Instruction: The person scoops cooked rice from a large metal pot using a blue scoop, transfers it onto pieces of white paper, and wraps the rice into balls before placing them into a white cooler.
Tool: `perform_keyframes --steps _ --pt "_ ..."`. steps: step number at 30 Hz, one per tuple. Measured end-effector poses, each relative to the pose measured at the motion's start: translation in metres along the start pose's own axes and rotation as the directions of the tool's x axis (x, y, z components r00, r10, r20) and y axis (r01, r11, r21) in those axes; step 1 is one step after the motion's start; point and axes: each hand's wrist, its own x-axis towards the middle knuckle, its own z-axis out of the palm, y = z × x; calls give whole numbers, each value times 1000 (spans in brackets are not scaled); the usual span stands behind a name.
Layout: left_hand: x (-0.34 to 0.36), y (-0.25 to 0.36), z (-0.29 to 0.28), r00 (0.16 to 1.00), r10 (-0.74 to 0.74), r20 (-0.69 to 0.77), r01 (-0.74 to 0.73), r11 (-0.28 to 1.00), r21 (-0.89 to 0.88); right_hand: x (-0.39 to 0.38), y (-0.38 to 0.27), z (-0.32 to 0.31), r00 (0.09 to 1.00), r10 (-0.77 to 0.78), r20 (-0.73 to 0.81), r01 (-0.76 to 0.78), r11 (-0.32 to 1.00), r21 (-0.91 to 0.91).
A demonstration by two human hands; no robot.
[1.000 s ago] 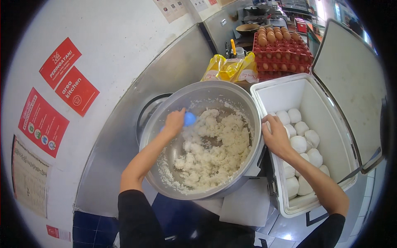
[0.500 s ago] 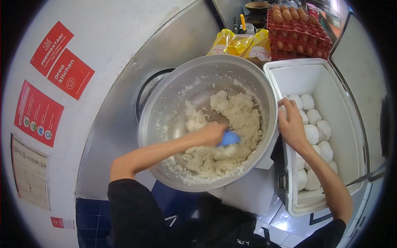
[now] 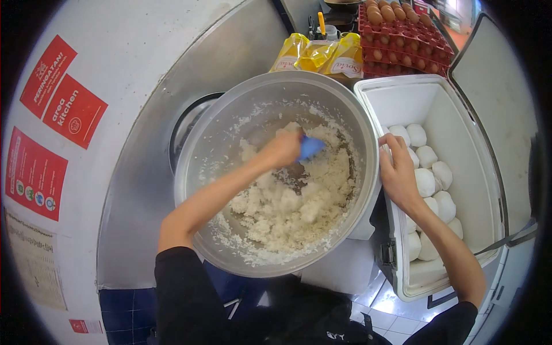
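1. Cooked rice point(image 3: 287, 213): loose mass inside the wide metal pot point(image 3: 202, 144), mostly nearer the wearer than the left fist
2. Blue scoop point(image 3: 311, 148): clasped in the left hand point(image 3: 283, 148), the hand nearer the rice; blade projecting rightward
3. Right hand point(image 3: 398, 167): bent fingers at the pot's right rim; firmness of grip cannot be told
4. Open cooler box point(image 3: 402, 98): beside the pot, holding white rounded bundles point(image 3: 425, 183)

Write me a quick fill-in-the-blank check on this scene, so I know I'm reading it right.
1. The left hand holds a tool whose colour is ____.
2. The hand at the pot's rim, beside the cooler box, is the ____ hand.
3. The eggs sit in trays coloured ____.
4. In the picture, the yellow packages lie to the ____ of those trays.

Missing words: blue; right; red; left.
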Motion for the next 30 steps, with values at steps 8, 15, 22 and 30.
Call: perform_keyframes --steps 8,15,22,30 --pt "-45 76 4 925 174 338 -90 964 -251 1 5 0 999 -24 -36 23 1000 -20" --pt "-101 82 -11 931 167 325 -13 905 -425 2 2 1 1000 6 -20 -5 1000 9" --pt "-114 81 -49 769 68 635 347 791 -505 2 1 -3 999 37 -15 -37 999 -14" --pt "-58 52 -29 978 202 -47 -208 946 -248 0 2 -2 994 109 17 -109 994 20"
